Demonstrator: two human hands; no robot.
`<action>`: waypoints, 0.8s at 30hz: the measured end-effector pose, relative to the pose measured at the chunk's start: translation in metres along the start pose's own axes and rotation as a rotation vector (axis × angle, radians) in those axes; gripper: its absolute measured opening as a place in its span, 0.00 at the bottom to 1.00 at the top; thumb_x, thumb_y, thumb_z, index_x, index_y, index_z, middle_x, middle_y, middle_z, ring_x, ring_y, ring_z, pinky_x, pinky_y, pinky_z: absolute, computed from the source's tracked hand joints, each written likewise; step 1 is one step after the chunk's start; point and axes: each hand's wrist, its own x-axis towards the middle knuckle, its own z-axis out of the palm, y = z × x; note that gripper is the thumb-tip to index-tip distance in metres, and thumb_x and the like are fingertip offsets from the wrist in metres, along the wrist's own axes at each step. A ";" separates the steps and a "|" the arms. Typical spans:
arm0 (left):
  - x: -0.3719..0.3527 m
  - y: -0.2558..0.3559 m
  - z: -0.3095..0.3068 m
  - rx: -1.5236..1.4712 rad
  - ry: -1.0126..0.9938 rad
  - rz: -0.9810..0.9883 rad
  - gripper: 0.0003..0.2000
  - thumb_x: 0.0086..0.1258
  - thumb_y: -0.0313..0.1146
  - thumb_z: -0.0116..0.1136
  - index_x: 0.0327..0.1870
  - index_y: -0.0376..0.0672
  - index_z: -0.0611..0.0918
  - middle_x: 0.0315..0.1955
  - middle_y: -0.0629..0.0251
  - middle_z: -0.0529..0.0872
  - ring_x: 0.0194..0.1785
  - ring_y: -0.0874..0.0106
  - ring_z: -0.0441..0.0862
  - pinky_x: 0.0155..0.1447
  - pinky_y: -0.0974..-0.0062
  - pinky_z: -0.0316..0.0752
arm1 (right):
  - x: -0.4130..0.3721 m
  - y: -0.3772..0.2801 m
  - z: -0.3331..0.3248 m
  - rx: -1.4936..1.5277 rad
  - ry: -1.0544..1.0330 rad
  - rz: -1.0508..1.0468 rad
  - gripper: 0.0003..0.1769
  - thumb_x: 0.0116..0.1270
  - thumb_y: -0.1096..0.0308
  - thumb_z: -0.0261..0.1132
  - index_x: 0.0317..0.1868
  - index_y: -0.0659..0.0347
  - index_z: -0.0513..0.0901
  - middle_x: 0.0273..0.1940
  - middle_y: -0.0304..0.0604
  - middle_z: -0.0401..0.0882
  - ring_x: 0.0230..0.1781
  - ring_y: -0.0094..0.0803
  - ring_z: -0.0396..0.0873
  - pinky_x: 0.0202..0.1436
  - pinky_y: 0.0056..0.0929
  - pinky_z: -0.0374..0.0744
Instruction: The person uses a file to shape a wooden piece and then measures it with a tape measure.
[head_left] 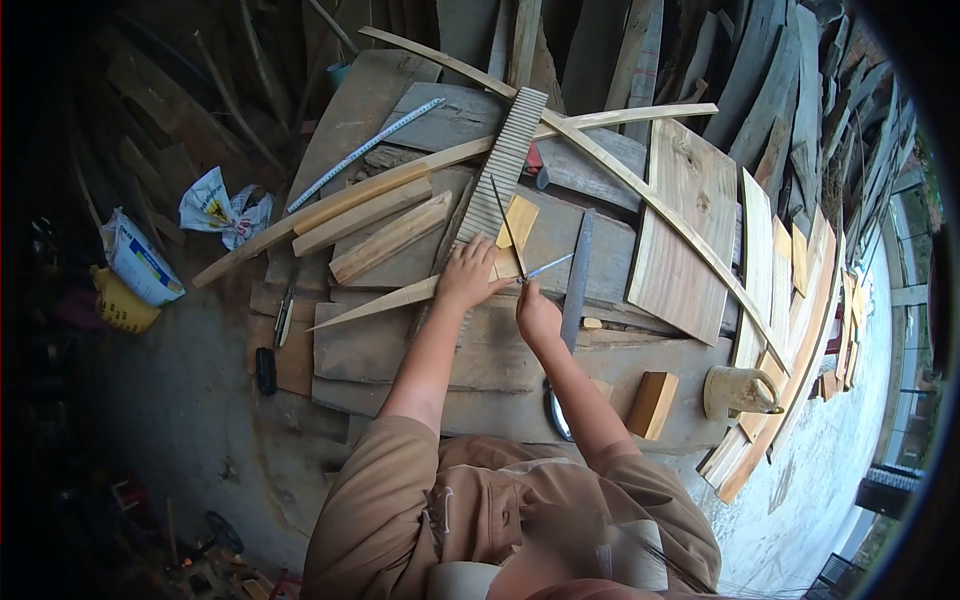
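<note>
**Hands meet at the end of a tapered strip**

The fingers of the left hand (468, 272) lie spread and flat, gripping nothing, pressed on the right end of a long tapered strip (375, 303). This strip lies in the middle of the tabletop (400, 345), its point aimed left. The fingers of the right hand (535, 312) are clenched round a thin tool (550, 266), pencil or blade I cannot tell, its end just beside the left fingertips. A dark thin rod (508, 228) crosses a yellow block (519, 221) just beyond, beside a ridged board (505, 165). A saw (575, 285) lies right of the right hand. As a judgement, the work is early: the strip looks whole, and any mark or cut on it is too small to see
</note>
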 end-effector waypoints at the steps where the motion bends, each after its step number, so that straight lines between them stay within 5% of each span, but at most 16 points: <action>1: 0.000 0.000 0.001 0.004 -0.006 -0.001 0.33 0.56 0.58 0.49 0.53 0.37 0.70 0.56 0.60 0.68 0.65 0.65 0.56 0.63 0.64 0.54 | 0.000 0.000 -0.001 0.002 0.005 -0.007 0.11 0.63 0.63 0.46 0.35 0.64 0.68 0.18 0.54 0.76 0.18 0.49 0.76 0.21 0.44 0.74; 24: 0.000 -0.003 0.006 0.018 -0.001 0.058 0.32 0.57 0.58 0.47 0.52 0.38 0.69 0.56 0.59 0.67 0.65 0.64 0.55 0.62 0.62 0.55 | -0.009 0.003 0.004 -0.013 -0.024 0.025 0.10 0.63 0.64 0.46 0.33 0.63 0.67 0.18 0.54 0.76 0.19 0.49 0.76 0.21 0.45 0.73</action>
